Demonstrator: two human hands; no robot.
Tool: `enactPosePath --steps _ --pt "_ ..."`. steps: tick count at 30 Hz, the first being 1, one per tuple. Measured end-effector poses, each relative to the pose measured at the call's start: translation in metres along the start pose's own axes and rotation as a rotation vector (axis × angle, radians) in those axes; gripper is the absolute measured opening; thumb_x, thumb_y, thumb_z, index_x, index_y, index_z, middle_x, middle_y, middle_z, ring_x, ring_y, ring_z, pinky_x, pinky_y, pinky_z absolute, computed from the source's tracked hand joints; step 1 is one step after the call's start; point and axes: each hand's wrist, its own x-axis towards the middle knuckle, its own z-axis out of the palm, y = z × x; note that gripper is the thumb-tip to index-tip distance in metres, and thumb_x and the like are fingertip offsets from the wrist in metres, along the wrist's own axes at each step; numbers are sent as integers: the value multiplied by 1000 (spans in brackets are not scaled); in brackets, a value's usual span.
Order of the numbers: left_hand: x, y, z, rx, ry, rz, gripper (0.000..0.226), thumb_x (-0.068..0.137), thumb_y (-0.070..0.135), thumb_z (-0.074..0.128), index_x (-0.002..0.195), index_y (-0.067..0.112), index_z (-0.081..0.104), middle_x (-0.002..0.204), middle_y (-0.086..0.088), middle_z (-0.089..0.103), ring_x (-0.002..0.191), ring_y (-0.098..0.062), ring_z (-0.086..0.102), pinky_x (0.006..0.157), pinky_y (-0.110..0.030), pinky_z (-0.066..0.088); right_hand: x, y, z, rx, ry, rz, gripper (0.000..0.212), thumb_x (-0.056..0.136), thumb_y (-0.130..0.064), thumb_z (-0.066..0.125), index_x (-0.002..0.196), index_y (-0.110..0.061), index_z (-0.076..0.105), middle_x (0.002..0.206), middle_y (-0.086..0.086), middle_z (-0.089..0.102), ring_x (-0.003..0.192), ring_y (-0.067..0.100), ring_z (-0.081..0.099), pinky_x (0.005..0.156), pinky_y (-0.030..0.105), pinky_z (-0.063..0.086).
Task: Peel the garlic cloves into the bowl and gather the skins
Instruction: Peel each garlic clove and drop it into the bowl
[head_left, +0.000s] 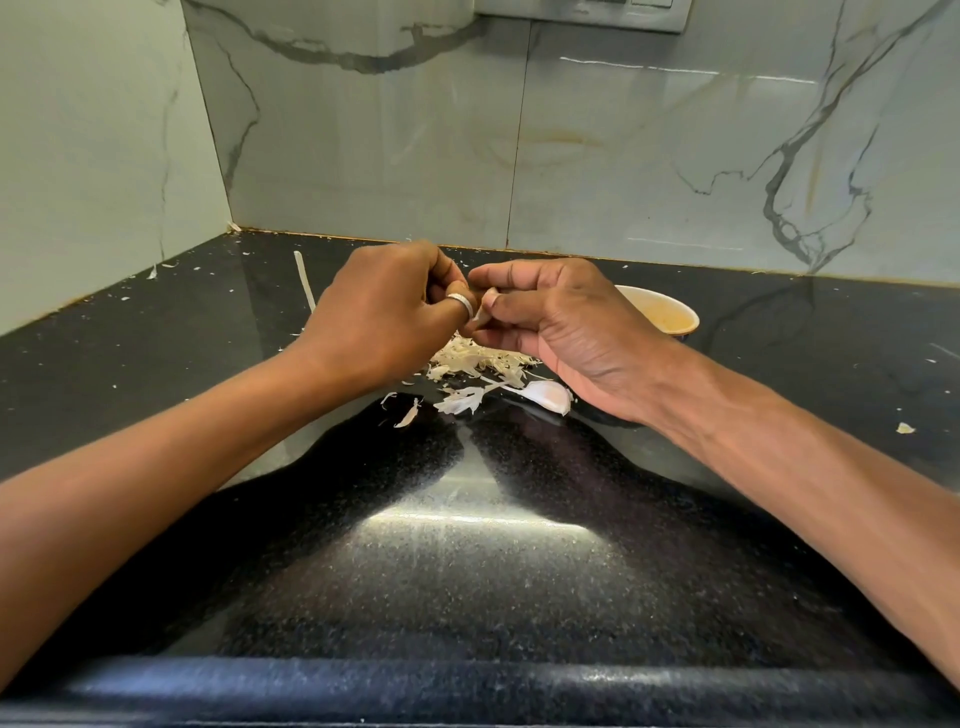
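Status: task in progress, peeling stage.

Both hands are raised over the middle of the bench (467, 571), working one garlic clove (482, 313) between them. The left hand (384, 317) has its grip closed on the clove, with thumb and fingers curled round it. The right hand (561, 322) pinches the pale tip, its fingers likewise curled in. The clove is mostly hidden by the fingers, so how much skin is left on it cannot be judged.

Done so far, judging by the debris: a sizeable pile of skins (480, 361) lies on the bench directly under the hands, at 6 o'clock from them, which points to several cloves already stripped. The bowl (675, 304) stands at 3 o'clock from the hands, partly behind the right hand. Its contents cannot be made out.

Outstanding:
- The clove in hand is not yet in the bowl.
- One unpeeled clove (545, 395) lies on the bench at 4 o'clock from the pile, just beside the right wrist.
- Gathering is not finished. A long strip (305, 283) lies at 9 o'clock from the left hand and a stray flake (905, 428) sits far out at 4 o'clock. Fine scraps dot the back edge and the left corner of the bench.

Assessment: peeling appears near its end, and the collection of skins is largely left to do.
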Motion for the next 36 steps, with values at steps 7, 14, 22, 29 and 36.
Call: enactPosePath --steps 7,14,22,29,36 --pt "-1 2 -2 -43 34 -14 30 101 41 56 89 19 74 66 5 66 58 -17 64 65 -41 55 2 0 -1 -52 2 -26 52 93 12 61 142 10 45 121 26 68 97 29 71 91 37 60" --pt "0 1 0 -295 -94 -123 16 94 35 70 94 22 78 75 -3 73 62 -8 66 52 -18 52 2 5 0 -467 18 -127 69 96 -12 70 155 -6 35 132 8 68 118 13 67 111 40 49" --pt "2 1 -1 -444 -110 -227 10 94 22 71 90 17 78 88 -2 75 69 -4 66 60 -28 61 0 4 0 -609 23 -168 69 97 -20 70 156 -14 35 138 -8 63 133 4 54 119 37 38" --pt "3 -1 -1 -478 -99 -233 9 96 18 68 92 17 76 88 -3 76 72 -10 68 58 -27 59 2 5 -1 -594 19 -164 69 98 -13 68 157 -12 33 140 -5 62 135 7 53 120 39 36" --pt "2 -3 0 -355 9 -45 18 89 18 77 107 24 76 87 4 74 61 -6 66 53 -25 59 4 4 -2 -382 -12 -126 57 102 2 55 154 -3 34 124 7 73 118 22 67 105 33 51"
